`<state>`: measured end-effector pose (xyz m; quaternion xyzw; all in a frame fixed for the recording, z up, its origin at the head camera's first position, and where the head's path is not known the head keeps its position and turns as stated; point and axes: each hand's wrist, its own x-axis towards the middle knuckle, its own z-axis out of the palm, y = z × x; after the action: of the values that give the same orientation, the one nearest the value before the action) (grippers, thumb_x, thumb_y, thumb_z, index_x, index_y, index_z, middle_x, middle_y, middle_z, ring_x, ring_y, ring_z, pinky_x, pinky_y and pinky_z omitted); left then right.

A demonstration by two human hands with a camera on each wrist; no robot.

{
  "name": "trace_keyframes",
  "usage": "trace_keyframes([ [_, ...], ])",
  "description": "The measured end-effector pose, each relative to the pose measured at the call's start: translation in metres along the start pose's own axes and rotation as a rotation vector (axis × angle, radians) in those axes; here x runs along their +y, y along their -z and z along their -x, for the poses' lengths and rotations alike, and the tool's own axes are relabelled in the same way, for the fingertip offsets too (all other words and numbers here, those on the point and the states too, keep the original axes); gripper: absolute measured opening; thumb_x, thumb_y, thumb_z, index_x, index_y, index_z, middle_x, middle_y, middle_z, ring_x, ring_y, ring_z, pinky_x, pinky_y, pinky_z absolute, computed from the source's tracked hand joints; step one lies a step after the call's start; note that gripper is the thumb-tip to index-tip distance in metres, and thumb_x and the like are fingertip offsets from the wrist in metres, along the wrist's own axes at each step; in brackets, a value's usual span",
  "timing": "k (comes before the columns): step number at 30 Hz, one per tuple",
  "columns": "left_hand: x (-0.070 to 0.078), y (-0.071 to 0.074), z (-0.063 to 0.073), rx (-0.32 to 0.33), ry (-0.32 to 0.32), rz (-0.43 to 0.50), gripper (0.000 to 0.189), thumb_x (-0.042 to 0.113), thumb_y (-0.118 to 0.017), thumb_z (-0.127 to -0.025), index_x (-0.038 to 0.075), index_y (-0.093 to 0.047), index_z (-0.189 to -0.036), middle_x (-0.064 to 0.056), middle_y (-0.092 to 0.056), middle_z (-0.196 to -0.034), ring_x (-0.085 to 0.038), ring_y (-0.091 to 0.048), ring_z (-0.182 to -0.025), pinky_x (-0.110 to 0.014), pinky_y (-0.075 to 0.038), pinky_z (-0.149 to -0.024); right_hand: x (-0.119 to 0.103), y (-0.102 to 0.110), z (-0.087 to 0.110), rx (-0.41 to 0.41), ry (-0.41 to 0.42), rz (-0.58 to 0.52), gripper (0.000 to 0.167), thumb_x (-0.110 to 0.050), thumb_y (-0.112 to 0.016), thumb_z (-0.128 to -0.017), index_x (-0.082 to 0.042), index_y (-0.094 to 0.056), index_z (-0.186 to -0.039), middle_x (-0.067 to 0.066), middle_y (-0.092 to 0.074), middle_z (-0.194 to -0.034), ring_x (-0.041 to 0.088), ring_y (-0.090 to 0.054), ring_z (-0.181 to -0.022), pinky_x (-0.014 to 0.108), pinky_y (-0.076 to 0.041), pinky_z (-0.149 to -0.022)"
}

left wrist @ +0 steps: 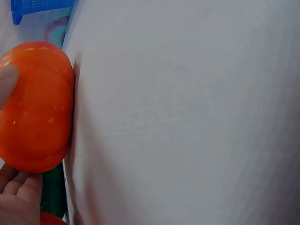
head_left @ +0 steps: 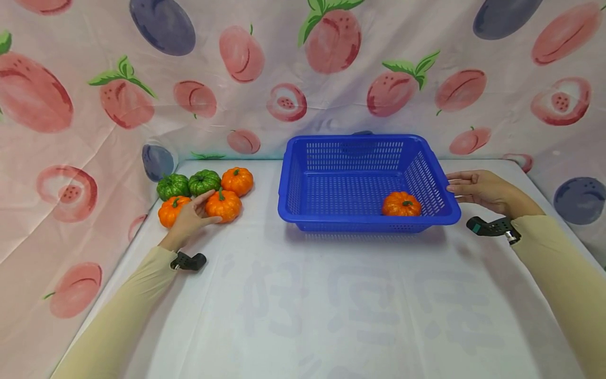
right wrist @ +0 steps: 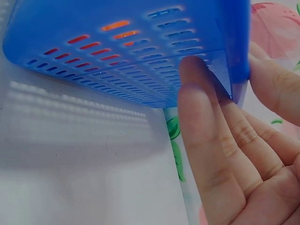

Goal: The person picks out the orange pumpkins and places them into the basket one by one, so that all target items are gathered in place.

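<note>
My left hand [head_left: 188,221] holds a small orange pumpkin [head_left: 226,207] on the left of the table. In the left wrist view the thumb lies on one side of that pumpkin [left wrist: 40,108] and the fingers on the other. At the right end of a blue plastic basket [head_left: 331,218], my right hand [head_left: 487,192] holds the rim. In the right wrist view its fingers reach under the rim along the slotted wall [right wrist: 140,61], with the thumb against the rim's outer edge. Inside the basket, at the front right, sits another orange pumpkin [head_left: 401,203].
Around my left hand stand two green pumpkins [head_left: 204,182], one orange pumpkin [head_left: 238,181] behind and another orange pumpkin [head_left: 171,211] to the left. A white cloth [head_left: 331,305] covers the table. Fruit-printed fabric [head_left: 341,105] hangs behind and at the sides.
</note>
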<state>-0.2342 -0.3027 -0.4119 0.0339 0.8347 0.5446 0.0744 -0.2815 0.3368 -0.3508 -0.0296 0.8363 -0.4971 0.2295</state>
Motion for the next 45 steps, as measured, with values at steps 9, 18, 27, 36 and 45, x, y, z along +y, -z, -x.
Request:
trace_keyframes([
  [9,-0.001,-0.003,0.000,0.010,0.038,-0.017,0.083,0.003,-0.065,-0.086,0.002,-0.014,-0.150,-0.017,-0.013,-0.157,-0.032,-0.012,-0.145,-0.046,-0.016,-0.118,-0.001,0.001,0.000,0.003,-0.006,0.014,0.072,-0.027,-0.055,-0.095,0.009,-0.019,-0.146,-0.029,-0.062,-0.090,-0.005,-0.063,-0.088,0.017,-0.055,-0.082],
  [18,0.001,-0.004,0.000,0.003,0.059,0.004,0.084,0.006,-0.064,-0.087,0.002,-0.010,-0.151,-0.019,-0.009,-0.157,-0.035,-0.012,-0.145,-0.047,-0.016,-0.118,-0.001,0.002,-0.001,0.003,-0.012,0.031,0.073,-0.029,-0.055,-0.095,0.008,-0.019,-0.146,-0.030,-0.062,-0.090,-0.006,-0.063,-0.088,0.017,-0.055,-0.082],
  [27,0.002,-0.005,-0.003,-0.017,0.049,-0.012,0.085,0.004,-0.066,-0.085,0.003,-0.013,-0.151,-0.018,-0.012,-0.157,-0.034,-0.014,-0.145,-0.047,-0.019,-0.117,-0.003,0.003,0.000,0.011,-0.016,0.027,0.073,-0.029,-0.055,-0.095,0.008,-0.018,-0.146,-0.030,-0.061,-0.089,-0.006,-0.063,-0.087,0.017,-0.055,-0.081],
  [36,0.000,-0.003,-0.007,-0.045,0.034,-0.014,0.085,0.003,-0.067,-0.084,0.005,-0.015,-0.151,-0.017,-0.013,-0.157,-0.034,-0.016,-0.144,-0.048,-0.021,-0.116,-0.004,0.003,-0.001,0.007,-0.015,0.026,0.073,-0.030,-0.055,-0.095,0.008,-0.019,-0.146,-0.030,-0.062,-0.089,-0.007,-0.062,-0.087,0.015,-0.054,-0.080],
  [45,-0.004,0.003,-0.010,-0.082,0.049,-0.083,0.087,0.009,-0.069,-0.085,0.007,-0.014,-0.151,-0.016,-0.012,-0.158,-0.035,-0.016,-0.144,-0.048,-0.022,-0.116,-0.002,-0.002,-0.001,0.025,-0.022,0.030,0.074,-0.031,-0.056,-0.094,0.007,-0.020,-0.146,-0.030,-0.061,-0.089,-0.006,-0.062,-0.086,0.018,-0.055,-0.082],
])
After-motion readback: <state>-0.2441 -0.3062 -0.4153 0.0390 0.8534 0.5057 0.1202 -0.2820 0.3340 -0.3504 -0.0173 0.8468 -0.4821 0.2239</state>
